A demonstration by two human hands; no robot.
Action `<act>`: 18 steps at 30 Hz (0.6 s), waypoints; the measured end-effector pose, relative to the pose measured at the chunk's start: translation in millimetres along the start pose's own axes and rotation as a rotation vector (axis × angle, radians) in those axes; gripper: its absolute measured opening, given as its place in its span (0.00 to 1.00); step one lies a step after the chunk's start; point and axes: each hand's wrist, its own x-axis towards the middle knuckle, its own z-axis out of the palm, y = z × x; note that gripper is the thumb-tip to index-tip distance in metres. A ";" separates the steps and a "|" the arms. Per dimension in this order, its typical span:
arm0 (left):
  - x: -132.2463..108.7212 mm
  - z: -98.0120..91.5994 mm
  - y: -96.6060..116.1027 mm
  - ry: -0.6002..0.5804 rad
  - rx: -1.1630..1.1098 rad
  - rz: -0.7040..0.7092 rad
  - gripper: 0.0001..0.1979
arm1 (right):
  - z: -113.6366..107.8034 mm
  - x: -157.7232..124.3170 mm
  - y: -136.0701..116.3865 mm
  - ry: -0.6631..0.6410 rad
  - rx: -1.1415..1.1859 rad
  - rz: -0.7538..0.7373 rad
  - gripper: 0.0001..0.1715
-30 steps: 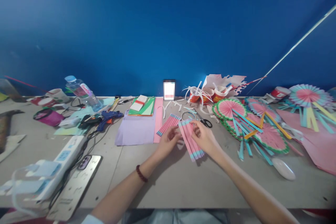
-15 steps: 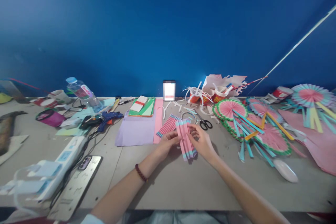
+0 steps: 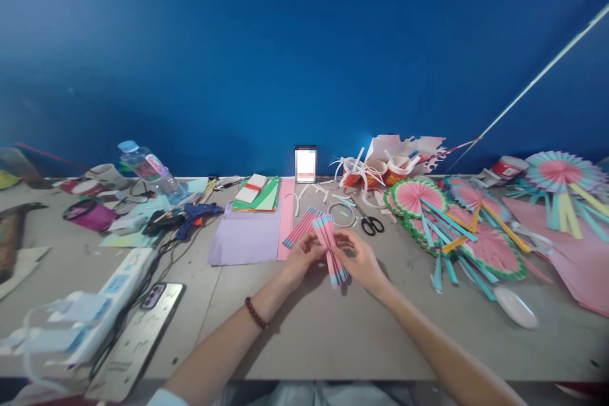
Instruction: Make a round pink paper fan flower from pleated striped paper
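Between my two hands is a pleated strip of pink paper (image 3: 328, 240) with light blue ends, pinched at its middle and slightly fanned at top and bottom. My left hand (image 3: 304, 257) grips it from the left, thumb on the front. From the right, my right hand (image 3: 359, 259) closes on the same folds, its fingers partly behind them. Just behind my left hand, a second pleated pink paper piece (image 3: 303, 226) with blue edges lies on the table. Black-handled scissors (image 3: 372, 225) rest beyond my right hand, near a clear ring (image 3: 341, 214).
Left of my hands are purple paper sheets (image 3: 245, 238), a blue glue gun (image 3: 197, 217), a power strip (image 3: 114, 298) and a phone (image 3: 137, 342). Watermelon-patterned paper fans (image 3: 499, 250) and a white oval object (image 3: 516, 307) lie right. Paper cups (image 3: 398, 172) stand by the wall.
The pleated paper has been squeezed narrower at its middle, so its ends now flare. My right-hand fingers have closed in nearer to my left hand.
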 end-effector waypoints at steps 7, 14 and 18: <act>1.3 -1.3 1.1 0.028 0.033 0.022 0.13 | 3.4 -4.2 -1.1 -0.142 0.004 -0.054 0.24; 1.6 -1.9 -1.8 0.065 0.019 0.015 0.13 | 9.8 -5.8 4.9 -0.074 0.103 0.027 0.21; 1.4 1.6 0.3 0.132 -0.006 -0.002 0.11 | 7.6 -3.4 -0.1 -0.137 0.129 0.126 0.16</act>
